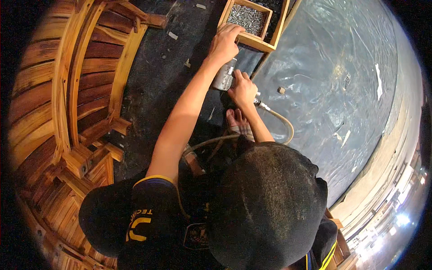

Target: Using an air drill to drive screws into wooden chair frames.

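Observation:
My left hand point(223, 42) reaches forward to the near left corner of a wooden box point(254, 42), its fingers curled over the rim. Inside that box is a smaller wooden tray point(268, 23) filled with many small silvery screws point(247, 19). Closer to me, my right hand point(243, 91) is wrapped round the handle of a grey air-powered tool point(223, 76). The tool's handle is mostly hidden by the fingers. A pale air hose point(288, 123) leaves the tool through a metal coupling point(262, 104) and curves back toward me.
Slatted wooden furniture point(96, 72) stands along the left. A dark plastic sheet point(333, 90) covers the area to the right, with a small wood block point(281, 90) and scraps on it. Dark flooring point(157, 72) with pale scraps lies between. A bare foot point(236, 118) is below my right hand.

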Demonstrator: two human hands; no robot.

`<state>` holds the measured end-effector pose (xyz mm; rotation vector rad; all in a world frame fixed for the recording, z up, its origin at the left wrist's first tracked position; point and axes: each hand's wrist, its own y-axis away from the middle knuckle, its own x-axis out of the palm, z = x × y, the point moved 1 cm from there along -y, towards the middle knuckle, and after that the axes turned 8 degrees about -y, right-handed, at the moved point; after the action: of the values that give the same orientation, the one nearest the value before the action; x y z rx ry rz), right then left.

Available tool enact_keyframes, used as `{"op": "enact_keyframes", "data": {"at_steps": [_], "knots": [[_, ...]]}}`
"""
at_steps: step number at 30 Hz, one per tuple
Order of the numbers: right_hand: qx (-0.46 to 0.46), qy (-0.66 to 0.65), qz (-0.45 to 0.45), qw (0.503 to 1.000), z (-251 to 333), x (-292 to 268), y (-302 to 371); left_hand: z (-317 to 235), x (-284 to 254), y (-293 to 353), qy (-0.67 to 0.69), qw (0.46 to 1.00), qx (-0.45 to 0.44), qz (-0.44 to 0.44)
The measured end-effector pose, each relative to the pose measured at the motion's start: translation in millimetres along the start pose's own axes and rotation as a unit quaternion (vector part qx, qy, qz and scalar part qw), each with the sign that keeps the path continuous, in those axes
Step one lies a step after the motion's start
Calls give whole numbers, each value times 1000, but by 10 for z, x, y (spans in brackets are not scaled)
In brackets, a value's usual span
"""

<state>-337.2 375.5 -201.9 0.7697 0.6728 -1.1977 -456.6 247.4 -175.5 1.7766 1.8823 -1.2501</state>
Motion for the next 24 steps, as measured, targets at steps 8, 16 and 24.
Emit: {"op": "enact_keyframes", "data": {"at_steps": [8, 16, 24], "knots": [[-14, 5, -6, 1000, 17, 10, -3, 4, -13, 6, -13, 1000, 3, -13], [-14, 19, -3, 1000, 26, 9, -24, -19, -30, -4, -19, 1000, -1, -24], [0, 1, -7, 1000, 26, 19, -25, -6, 2, -63, -95, 995, 14, -20]]}}
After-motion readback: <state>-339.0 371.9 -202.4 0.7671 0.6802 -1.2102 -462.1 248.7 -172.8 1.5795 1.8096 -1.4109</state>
